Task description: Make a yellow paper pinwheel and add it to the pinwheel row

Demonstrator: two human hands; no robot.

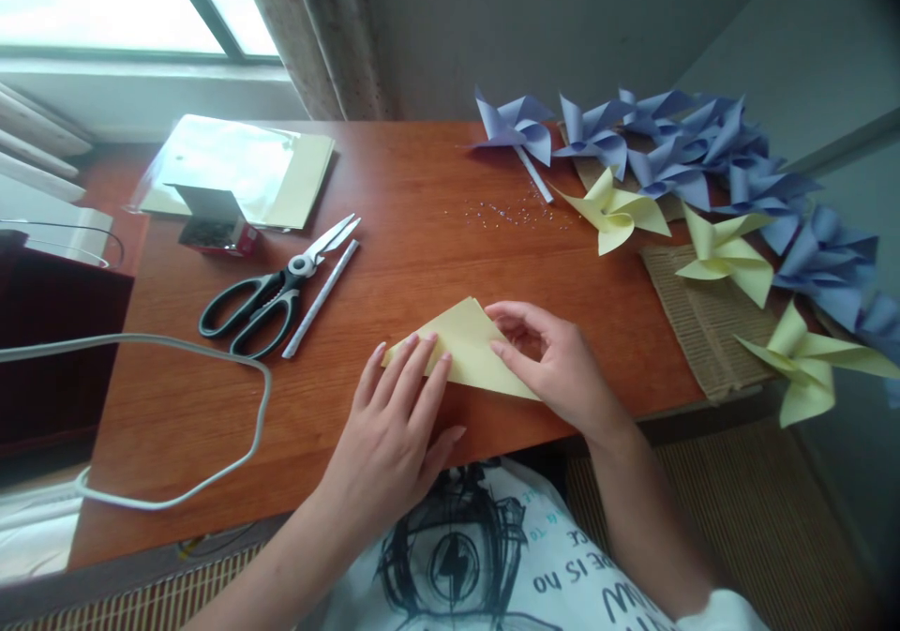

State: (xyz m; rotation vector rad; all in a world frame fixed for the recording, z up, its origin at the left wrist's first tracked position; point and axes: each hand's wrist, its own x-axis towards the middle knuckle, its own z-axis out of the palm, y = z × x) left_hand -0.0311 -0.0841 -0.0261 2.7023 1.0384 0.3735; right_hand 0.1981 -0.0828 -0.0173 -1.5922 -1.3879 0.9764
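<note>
Paper (468,345), yellow, folded to triangle, flat on surface (394,200) near front edge, long edge running left-right. Left hand (397,425) flat, fingers spread, pinning left corner. Right hand (555,364) curled, fingertips pressing right part. Scissors (271,293) well left.

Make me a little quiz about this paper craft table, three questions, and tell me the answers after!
1. True or false: both hands press on the yellow folded paper.
2. What lies just right of the scissors? A) a rolled paper stick B) a pencil C) a spoon
3. Fill in: the finished pinwheels at the table's right side are yellow and ____.

Key:
1. True: the left hand lies flat on its left corner, and the right hand presses its right part.
2. A, the rolled paper stick.
3. Blue: blue pinwheels and yellow pinwheels.
</note>
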